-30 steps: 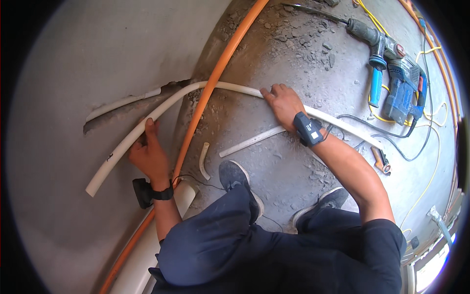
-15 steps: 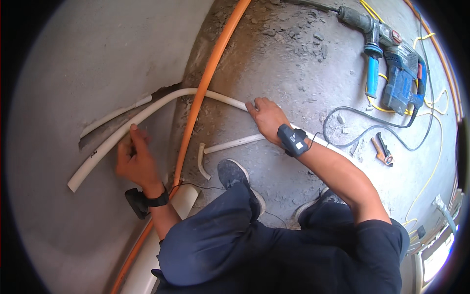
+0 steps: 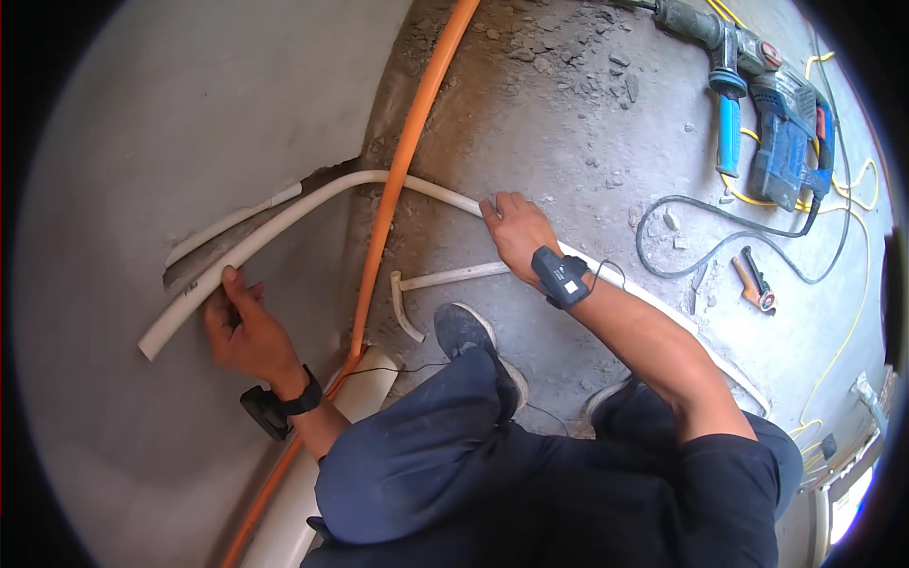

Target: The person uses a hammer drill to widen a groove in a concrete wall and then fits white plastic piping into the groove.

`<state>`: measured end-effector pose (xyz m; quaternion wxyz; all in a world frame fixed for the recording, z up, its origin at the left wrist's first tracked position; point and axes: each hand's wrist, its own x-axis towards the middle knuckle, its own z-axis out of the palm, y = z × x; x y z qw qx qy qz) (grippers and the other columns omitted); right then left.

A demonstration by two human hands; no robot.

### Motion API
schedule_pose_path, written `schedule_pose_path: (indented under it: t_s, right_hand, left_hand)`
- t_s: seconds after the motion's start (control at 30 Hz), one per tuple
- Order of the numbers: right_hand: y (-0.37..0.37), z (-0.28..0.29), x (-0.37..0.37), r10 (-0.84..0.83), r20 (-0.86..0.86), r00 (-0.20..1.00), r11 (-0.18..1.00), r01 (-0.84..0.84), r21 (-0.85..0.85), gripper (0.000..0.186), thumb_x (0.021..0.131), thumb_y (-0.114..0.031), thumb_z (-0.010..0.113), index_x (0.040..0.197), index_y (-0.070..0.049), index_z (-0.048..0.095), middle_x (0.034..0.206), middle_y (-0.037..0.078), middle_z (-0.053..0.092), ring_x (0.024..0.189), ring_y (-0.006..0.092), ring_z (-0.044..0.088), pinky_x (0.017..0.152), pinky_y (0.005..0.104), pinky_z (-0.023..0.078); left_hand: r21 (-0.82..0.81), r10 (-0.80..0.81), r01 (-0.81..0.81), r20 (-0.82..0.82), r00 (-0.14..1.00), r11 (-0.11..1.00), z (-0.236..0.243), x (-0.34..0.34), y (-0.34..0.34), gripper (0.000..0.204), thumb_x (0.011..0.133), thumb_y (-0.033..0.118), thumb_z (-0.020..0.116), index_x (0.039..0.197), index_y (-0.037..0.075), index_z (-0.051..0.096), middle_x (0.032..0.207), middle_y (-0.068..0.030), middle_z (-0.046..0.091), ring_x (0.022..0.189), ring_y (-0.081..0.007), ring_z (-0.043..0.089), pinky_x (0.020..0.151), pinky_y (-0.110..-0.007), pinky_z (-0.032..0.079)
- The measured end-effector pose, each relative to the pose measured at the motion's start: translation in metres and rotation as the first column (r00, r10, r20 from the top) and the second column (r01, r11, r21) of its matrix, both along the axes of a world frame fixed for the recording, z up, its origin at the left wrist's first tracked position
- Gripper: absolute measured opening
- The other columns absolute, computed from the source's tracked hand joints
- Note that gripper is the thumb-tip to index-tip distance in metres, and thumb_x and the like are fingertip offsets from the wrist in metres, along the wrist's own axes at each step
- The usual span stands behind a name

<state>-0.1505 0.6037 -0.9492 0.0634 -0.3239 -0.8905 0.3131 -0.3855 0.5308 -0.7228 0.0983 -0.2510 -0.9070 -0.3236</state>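
Observation:
A long white plastic pipe bends from the grey wall at the left, behind an orange pipe, and across the floor to the right. My left hand is closed at its lower left part, thumb on the pipe's face and the other fingers curled by its lower edge. Over the floor, my right hand is wrapped on the same pipe, fingers over the top. Above the left stretch, a shorter white pipe lies along a groove cut in the wall.
A straight white pipe piece and a curved one lie by my shoe. A thick cream pipe runs along the wall's foot. Rubble, a blue rotary hammer with cables and an orange-handled cutter are on the floor.
My left hand has slid down and left along the pipe, its thumb now resting further onto it. My right hand keeps its hold. The view has shifted slightly.

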Motion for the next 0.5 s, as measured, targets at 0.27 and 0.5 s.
schedule_pose_path:
  t_s: [0.27,0.5]
  right_hand:
    - [-0.002,-0.001,-0.016,-0.057,-0.02,0.998,0.998,0.057,0.031,0.03,0.082,-0.01,0.057,0.11,0.0,0.064,0.097,0.012,0.06,0.096,0.0272,0.059,0.08,0.0369,0.049]
    - [0.001,-0.007,-0.028,-0.037,-0.045,0.998,0.999,0.037,0.021,0.022,0.084,-0.01,0.058,0.102,0.0,0.066,0.094,0.012,0.059,0.092,0.0279,0.06,0.076,0.0377,0.051]
  left_hand:
    - [-0.015,-0.266,0.269,-0.201,0.943,0.963,0.006,-0.008,0.02,0.022,0.094,0.016,0.07,0.104,-0.004,0.07,0.095,-0.0117,0.072,0.084,-0.0161,0.068,0.076,-0.028,0.056]
    - [-0.123,-0.295,0.271,-0.266,0.918,0.955,0.007,0.003,0.024,0.021,0.092,0.013,0.072,0.105,-0.004,0.069,0.098,-0.0119,0.071,0.089,-0.0178,0.068,0.083,-0.03,0.055]
